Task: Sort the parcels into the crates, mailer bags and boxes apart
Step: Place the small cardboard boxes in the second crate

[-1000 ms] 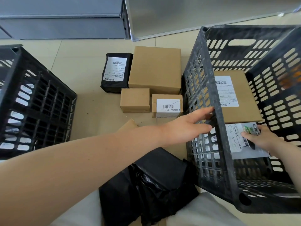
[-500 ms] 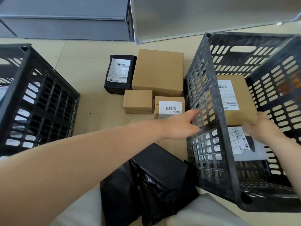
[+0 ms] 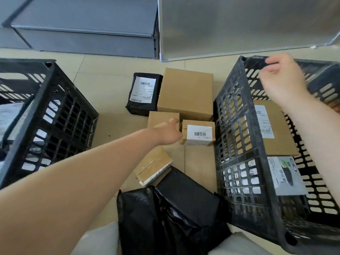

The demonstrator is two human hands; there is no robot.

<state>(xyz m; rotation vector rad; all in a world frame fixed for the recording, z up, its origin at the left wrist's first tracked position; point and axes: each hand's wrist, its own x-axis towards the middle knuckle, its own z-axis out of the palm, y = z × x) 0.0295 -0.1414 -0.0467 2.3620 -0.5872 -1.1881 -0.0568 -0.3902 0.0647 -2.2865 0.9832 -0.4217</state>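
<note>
1. parcels lie in a cluster on the floor between two black crates: the left crate point(image 3: 46, 115) at 9 o'clock, the right crate point(image 3: 237, 148) at 3 o'clock.
2. since a second ago the left hand point(image 3: 168, 134) has left the right crate's wall and gone to the small labelled box point(image 3: 199, 133) at the centre; it touches that box's left side. the fingers are hidden behind the hand, so i cannot tell whether they grip yet.
3. the right hand point(image 3: 281, 80) has let go of the parcel inside the right crate and risen to 1 o'clock over the far rim, fingers loosely curled, holding nothing.
4. that crate now holds a flat labelled box point(image 3: 276, 126) and a grey printed parcel point(image 3: 287, 175).
5. judgement: one drop is finished and the next pick is starting, likely a box for the right crate.
6. left to sort: the big plain box point(image 3: 185, 92), a small plain box point(image 3: 161, 118), a taped box point(image 3: 152, 164), a labelled black mailer bag point(image 3: 143, 92) at 11 o'clock, and crumpled black mailer bags point(image 3: 171, 214) at 6 o'clock.
</note>
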